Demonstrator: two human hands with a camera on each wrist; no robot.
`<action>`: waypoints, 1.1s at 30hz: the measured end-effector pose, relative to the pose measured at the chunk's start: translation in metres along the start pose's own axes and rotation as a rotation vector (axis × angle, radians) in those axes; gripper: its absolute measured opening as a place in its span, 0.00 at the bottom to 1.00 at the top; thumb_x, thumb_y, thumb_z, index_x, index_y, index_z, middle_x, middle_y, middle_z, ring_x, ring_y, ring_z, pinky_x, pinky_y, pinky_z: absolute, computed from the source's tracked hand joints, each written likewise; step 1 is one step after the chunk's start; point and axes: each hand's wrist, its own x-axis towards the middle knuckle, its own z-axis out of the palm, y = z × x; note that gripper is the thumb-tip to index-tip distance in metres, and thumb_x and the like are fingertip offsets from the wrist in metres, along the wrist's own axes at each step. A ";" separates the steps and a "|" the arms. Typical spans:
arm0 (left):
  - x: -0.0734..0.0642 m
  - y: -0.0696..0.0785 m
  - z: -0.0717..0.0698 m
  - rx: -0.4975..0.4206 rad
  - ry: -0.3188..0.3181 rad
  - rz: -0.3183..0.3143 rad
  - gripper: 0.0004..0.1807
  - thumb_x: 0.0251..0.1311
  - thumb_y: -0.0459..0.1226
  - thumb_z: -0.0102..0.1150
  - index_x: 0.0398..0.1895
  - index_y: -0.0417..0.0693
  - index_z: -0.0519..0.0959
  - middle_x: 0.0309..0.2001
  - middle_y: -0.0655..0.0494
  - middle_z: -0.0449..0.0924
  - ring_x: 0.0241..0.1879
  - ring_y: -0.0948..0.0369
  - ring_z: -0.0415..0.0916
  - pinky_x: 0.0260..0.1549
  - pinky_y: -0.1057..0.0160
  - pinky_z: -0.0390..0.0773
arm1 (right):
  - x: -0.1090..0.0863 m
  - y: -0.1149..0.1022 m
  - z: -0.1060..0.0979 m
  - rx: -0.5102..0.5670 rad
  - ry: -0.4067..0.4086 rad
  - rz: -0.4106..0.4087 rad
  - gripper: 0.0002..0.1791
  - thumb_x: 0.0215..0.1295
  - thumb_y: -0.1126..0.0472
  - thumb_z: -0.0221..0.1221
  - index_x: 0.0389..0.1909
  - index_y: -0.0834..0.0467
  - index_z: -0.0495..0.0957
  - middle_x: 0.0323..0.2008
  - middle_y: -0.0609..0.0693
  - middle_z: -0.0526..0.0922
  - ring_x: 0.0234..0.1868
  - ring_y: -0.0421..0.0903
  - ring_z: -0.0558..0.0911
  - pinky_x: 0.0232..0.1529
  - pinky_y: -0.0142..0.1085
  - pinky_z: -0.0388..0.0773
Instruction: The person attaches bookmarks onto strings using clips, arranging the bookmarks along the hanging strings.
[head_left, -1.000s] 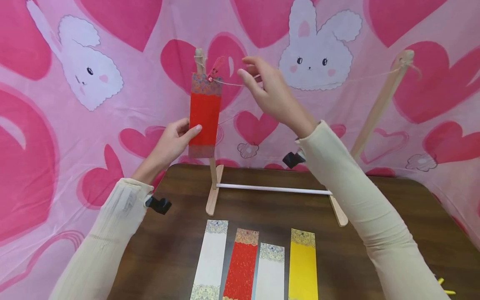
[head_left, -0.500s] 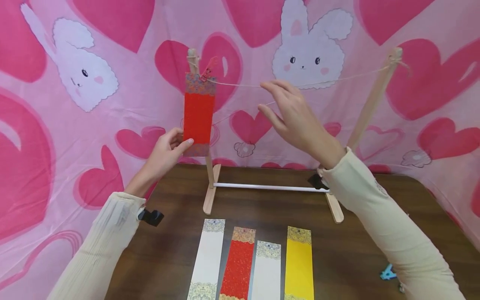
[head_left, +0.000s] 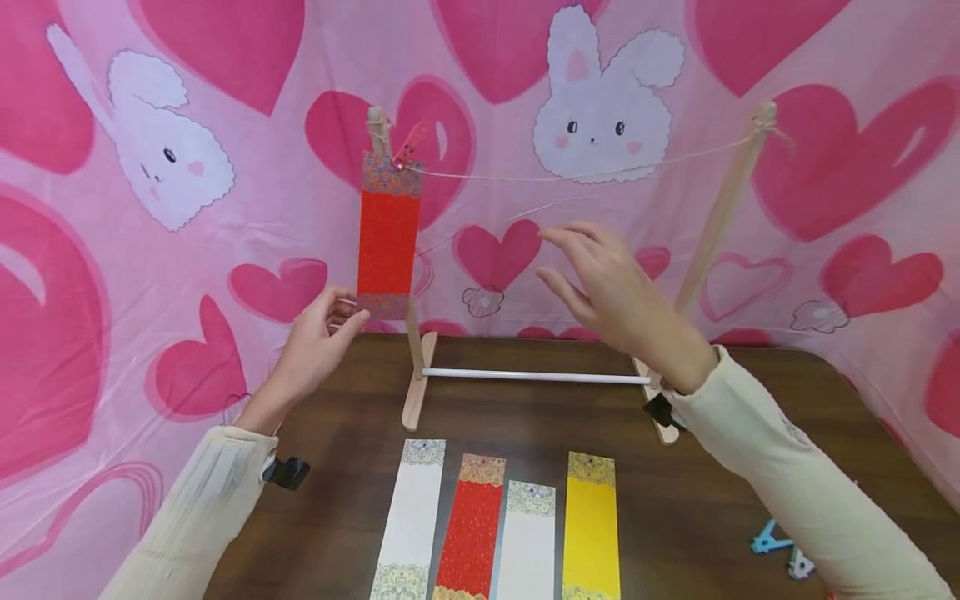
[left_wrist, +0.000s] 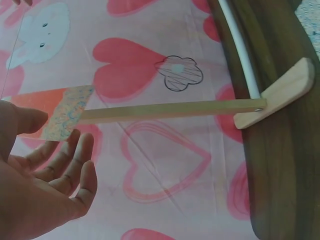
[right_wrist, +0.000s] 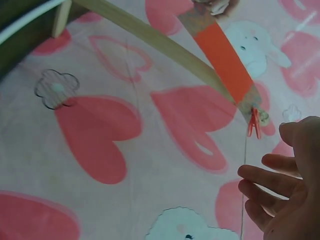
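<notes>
A red paper strip [head_left: 388, 242] with patterned ends hangs upright from a string [head_left: 517, 177], clipped at its top by a small red clothespin [head_left: 408, 148]. My left hand [head_left: 313, 342] is at the strip's lower left corner, thumb tip overlapping the edge and fingers spread loosely apart. In the left wrist view the thumb lies in front of the strip's patterned end [left_wrist: 70, 112], the fingers below and behind it. My right hand [head_left: 611, 287] hovers below the string, right of the strip, fingers loosely bent and holding nothing.
The string runs between two wooden posts [head_left: 723, 204] joined low down by a white rod [head_left: 532, 376]. On the brown table [head_left: 322, 517] lie two white strips [head_left: 411, 521], a red one [head_left: 471, 533] and a yellow one [head_left: 591, 533]. Blue [head_left: 768, 540] and white clothespins [head_left: 800, 565] lie at right.
My right hand has moved down and right, away from the string near the clothespin. My left hand has slid down the hanging strip to its lower corner and loosened.
</notes>
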 end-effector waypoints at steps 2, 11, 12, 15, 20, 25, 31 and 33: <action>-0.006 -0.002 0.000 -0.001 0.008 0.009 0.15 0.69 0.36 0.59 0.53 0.36 0.73 0.39 0.42 0.82 0.36 0.59 0.79 0.38 0.74 0.76 | -0.012 -0.001 0.000 -0.006 -0.001 -0.004 0.25 0.66 0.59 0.64 0.60 0.67 0.74 0.53 0.61 0.81 0.60 0.57 0.74 0.64 0.52 0.68; -0.036 -0.008 0.006 0.022 0.020 0.014 0.12 0.68 0.35 0.59 0.51 0.38 0.74 0.37 0.44 0.83 0.33 0.61 0.81 0.35 0.75 0.76 | -0.071 -0.004 -0.004 -0.006 -0.004 0.053 0.29 0.75 0.44 0.50 0.58 0.65 0.76 0.51 0.59 0.82 0.57 0.57 0.75 0.60 0.54 0.71; -0.040 -0.008 0.006 0.025 0.019 0.012 0.13 0.68 0.35 0.59 0.51 0.39 0.74 0.37 0.44 0.83 0.33 0.60 0.81 0.35 0.75 0.76 | -0.078 -0.005 -0.004 -0.006 -0.007 0.064 0.30 0.76 0.41 0.48 0.58 0.64 0.76 0.51 0.58 0.82 0.57 0.57 0.75 0.59 0.54 0.72; -0.052 -0.007 0.007 0.054 0.018 0.009 0.13 0.68 0.34 0.60 0.51 0.39 0.74 0.38 0.47 0.82 0.35 0.57 0.82 0.37 0.78 0.76 | -0.097 -0.008 -0.006 0.000 -0.019 0.089 0.32 0.75 0.39 0.45 0.58 0.63 0.77 0.51 0.57 0.82 0.56 0.56 0.76 0.58 0.53 0.73; -0.075 -0.002 0.010 0.114 0.013 0.007 0.12 0.66 0.34 0.62 0.50 0.42 0.75 0.38 0.52 0.81 0.37 0.57 0.80 0.39 0.79 0.75 | -0.126 -0.013 -0.006 -0.007 -0.040 0.130 0.31 0.75 0.39 0.46 0.57 0.61 0.78 0.50 0.55 0.82 0.55 0.54 0.76 0.57 0.50 0.72; -0.093 0.001 0.018 0.144 -0.007 0.031 0.11 0.63 0.32 0.64 0.47 0.43 0.76 0.35 0.56 0.81 0.35 0.61 0.79 0.37 0.72 0.80 | -0.152 -0.015 -0.007 -0.025 -0.052 0.195 0.31 0.74 0.38 0.48 0.55 0.62 0.79 0.52 0.56 0.82 0.55 0.56 0.76 0.57 0.53 0.70; -0.106 -0.010 0.035 0.172 -0.077 0.048 0.13 0.59 0.30 0.67 0.45 0.45 0.77 0.34 0.60 0.81 0.35 0.65 0.78 0.36 0.62 0.83 | -0.182 -0.016 -0.009 -0.021 -0.086 0.299 0.22 0.64 0.54 0.66 0.55 0.61 0.79 0.48 0.53 0.83 0.53 0.52 0.76 0.55 0.51 0.71; -0.109 -0.013 0.041 0.185 -0.108 0.031 0.13 0.59 0.30 0.68 0.46 0.45 0.77 0.34 0.60 0.81 0.35 0.64 0.78 0.36 0.60 0.82 | -0.193 -0.018 -0.009 -0.019 -0.086 0.338 0.22 0.59 0.59 0.69 0.54 0.60 0.79 0.48 0.52 0.84 0.53 0.51 0.76 0.54 0.50 0.71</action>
